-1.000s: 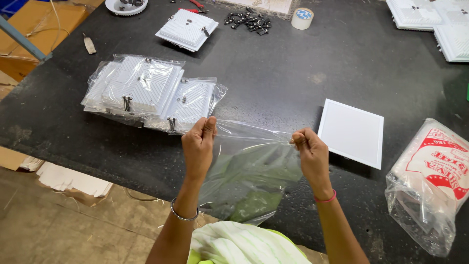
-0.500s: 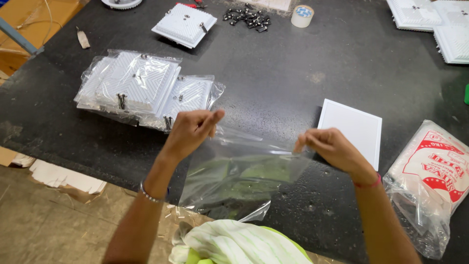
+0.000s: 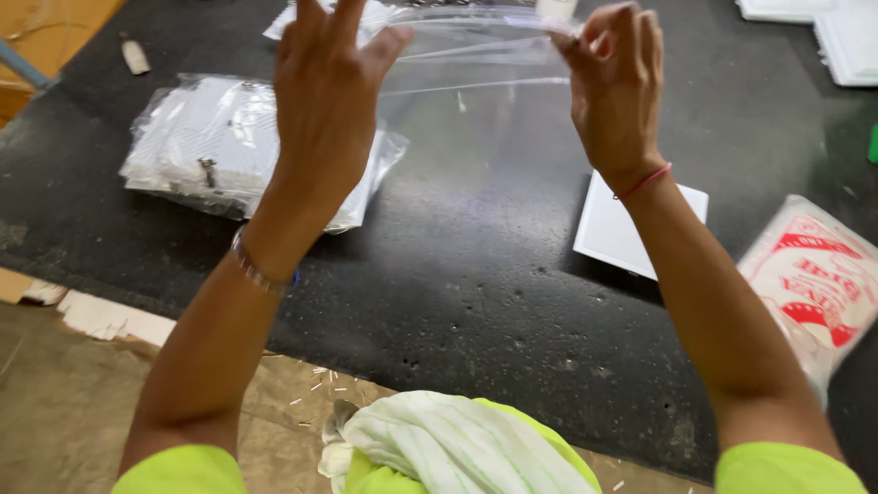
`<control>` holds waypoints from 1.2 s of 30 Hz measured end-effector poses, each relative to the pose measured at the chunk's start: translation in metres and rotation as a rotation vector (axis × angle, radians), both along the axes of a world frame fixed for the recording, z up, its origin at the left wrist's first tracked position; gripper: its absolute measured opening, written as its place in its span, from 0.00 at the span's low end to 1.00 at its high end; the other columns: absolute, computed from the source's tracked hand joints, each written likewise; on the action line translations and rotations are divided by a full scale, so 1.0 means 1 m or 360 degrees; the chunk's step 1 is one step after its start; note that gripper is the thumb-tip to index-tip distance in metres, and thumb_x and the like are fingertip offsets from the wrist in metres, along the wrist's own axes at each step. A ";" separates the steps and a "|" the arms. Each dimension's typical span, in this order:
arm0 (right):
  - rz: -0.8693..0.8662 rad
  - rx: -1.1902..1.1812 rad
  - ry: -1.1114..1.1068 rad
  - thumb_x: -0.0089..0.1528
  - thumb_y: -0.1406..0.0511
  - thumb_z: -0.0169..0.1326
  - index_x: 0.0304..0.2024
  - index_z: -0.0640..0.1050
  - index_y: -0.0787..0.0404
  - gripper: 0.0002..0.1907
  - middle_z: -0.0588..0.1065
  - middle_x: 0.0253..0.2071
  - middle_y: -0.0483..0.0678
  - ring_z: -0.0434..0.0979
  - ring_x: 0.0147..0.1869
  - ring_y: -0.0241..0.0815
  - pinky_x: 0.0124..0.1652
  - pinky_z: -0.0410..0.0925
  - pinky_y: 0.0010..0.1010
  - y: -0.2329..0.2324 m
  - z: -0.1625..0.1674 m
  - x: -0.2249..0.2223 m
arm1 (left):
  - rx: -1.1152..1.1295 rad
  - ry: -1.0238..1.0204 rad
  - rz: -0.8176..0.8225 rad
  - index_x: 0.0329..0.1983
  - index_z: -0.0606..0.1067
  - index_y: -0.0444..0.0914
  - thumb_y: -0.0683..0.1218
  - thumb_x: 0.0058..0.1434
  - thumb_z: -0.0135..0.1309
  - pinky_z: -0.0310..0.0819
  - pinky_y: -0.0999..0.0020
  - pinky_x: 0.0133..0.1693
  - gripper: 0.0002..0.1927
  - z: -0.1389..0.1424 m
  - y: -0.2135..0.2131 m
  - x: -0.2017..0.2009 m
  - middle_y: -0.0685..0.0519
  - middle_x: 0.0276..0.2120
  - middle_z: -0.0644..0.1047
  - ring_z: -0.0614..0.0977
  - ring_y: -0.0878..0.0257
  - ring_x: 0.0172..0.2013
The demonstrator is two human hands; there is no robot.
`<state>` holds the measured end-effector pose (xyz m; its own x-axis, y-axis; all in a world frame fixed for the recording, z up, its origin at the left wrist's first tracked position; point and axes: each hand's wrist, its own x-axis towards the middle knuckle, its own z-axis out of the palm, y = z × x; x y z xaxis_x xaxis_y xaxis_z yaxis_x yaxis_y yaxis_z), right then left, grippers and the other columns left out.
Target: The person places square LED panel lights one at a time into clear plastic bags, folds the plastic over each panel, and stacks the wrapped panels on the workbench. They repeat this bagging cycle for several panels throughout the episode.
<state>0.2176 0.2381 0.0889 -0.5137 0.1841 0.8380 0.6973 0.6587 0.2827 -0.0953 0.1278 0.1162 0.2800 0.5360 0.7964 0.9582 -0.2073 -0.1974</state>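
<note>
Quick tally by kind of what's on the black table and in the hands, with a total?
Clear plastic bag, held up by left hand and right hand: 1
Bagged stack of white panels: 1
Loose white square panel on the black table: 1
Red-printed plastic bag: 1
White panels at the far right corner: 2
Total: 6

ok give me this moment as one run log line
left hand: pinching clear plastic bag | right hand: pinching its other side | bag raised, stretched between hands | white square panel: flat on black table, below right wrist
</note>
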 end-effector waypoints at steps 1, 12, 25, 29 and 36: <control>0.0066 -0.0013 0.0142 0.71 0.74 0.59 0.57 0.84 0.57 0.14 0.69 0.47 0.47 0.68 0.45 0.41 0.41 0.69 0.31 -0.005 -0.003 0.006 | 0.0129 0.0017 -0.0020 0.60 0.77 0.42 0.40 0.71 0.62 0.74 0.63 0.40 0.16 -0.005 -0.017 0.008 0.53 0.60 0.72 0.73 0.58 0.41; 0.0306 -0.1229 0.0050 0.56 0.75 0.58 0.52 0.80 0.53 0.22 0.72 0.61 0.51 0.70 0.61 0.49 0.59 0.68 0.40 -0.135 -0.160 0.047 | -0.0877 -0.0469 -0.0222 0.56 0.76 0.31 0.34 0.55 0.53 0.74 0.60 0.46 0.23 -0.175 -0.102 0.092 0.52 0.59 0.76 0.75 0.54 0.42; -0.0577 -0.1024 -0.0121 0.58 0.67 0.59 0.58 0.76 0.62 0.24 0.76 0.57 0.54 0.77 0.59 0.52 0.52 0.73 0.41 -0.114 -0.194 0.151 | -0.1080 -0.0401 -0.0245 0.58 0.77 0.38 0.31 0.50 0.53 0.76 0.61 0.43 0.29 -0.213 -0.094 0.137 0.53 0.60 0.74 0.76 0.53 0.44; -0.0486 -0.0944 -0.0186 0.65 0.65 0.56 0.57 0.77 0.62 0.19 0.79 0.48 0.53 0.81 0.48 0.50 0.42 0.74 0.39 -0.097 -0.174 0.173 | -0.1074 -0.0454 -0.0253 0.58 0.76 0.38 0.32 0.53 0.53 0.76 0.61 0.44 0.27 -0.218 -0.088 0.153 0.53 0.62 0.73 0.77 0.54 0.43; -0.0461 -0.0709 0.0441 0.72 0.68 0.53 0.51 0.82 0.65 0.09 0.80 0.41 0.54 0.81 0.41 0.47 0.42 0.71 0.37 -0.072 -0.110 0.262 | -0.1214 -0.0451 -0.0265 0.65 0.72 0.39 0.30 0.48 0.54 0.76 0.62 0.39 0.37 -0.210 -0.086 0.187 0.52 0.66 0.70 0.77 0.54 0.40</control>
<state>0.4800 0.1661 -0.0211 -0.1633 0.6485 0.7435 0.8746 0.4439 -0.1951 0.0912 0.0416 -0.0936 0.2470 0.9266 0.2836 0.8953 -0.3302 0.2990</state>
